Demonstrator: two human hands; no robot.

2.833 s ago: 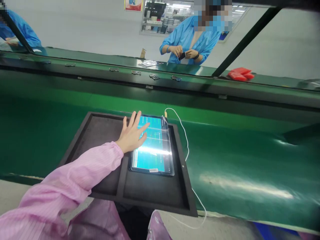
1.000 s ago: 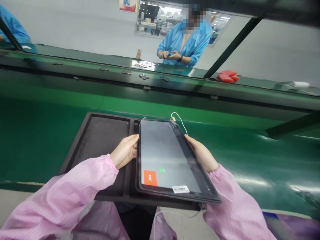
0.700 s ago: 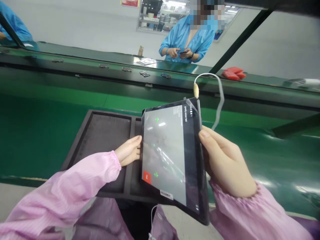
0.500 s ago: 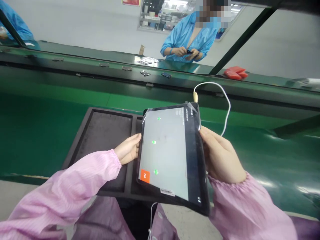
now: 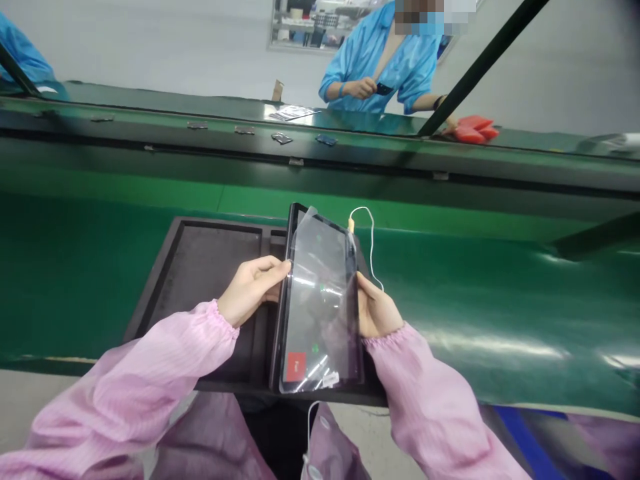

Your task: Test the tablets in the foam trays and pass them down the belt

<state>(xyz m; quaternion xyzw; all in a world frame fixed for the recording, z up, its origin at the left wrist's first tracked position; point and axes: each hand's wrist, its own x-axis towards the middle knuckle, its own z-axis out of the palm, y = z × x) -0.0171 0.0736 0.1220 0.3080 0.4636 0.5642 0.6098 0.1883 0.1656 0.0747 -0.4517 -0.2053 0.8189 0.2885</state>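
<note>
Head camera: the tablet [image 5: 327,320] is held tilted between both hands over the right compartment of a black tray [image 5: 156,280], which lies at the near edge of the green counter [image 5: 500,300] and juts past it. The left hand [image 5: 255,285] pinches the tablet's left long side, thumb on the rim and the other fingers partly hidden behind. The right hand [image 5: 377,308] grips the opposite long side, its thumb at the rim and its fingers partly out of sight behind the tablet. Clear film [image 5: 307,233] covers the screen, loose at the far left corner. Under it show green marks [image 5: 323,288] and a red square [image 5: 296,367] near the close left corner; a white label [image 5: 331,379] sits at the near end. A yellow plug [image 5: 351,225] joins a white cable [image 5: 373,247] to the tablet's far right corner. Beyond the counter's far edge, small flat pieces [image 5: 281,138] lie along a ledge [image 5: 360,143]. Behind it, a person in blue [image 5: 383,57] holds a small dark object [image 5: 384,89], one hand beside a red bundle [image 5: 475,130].
</note>
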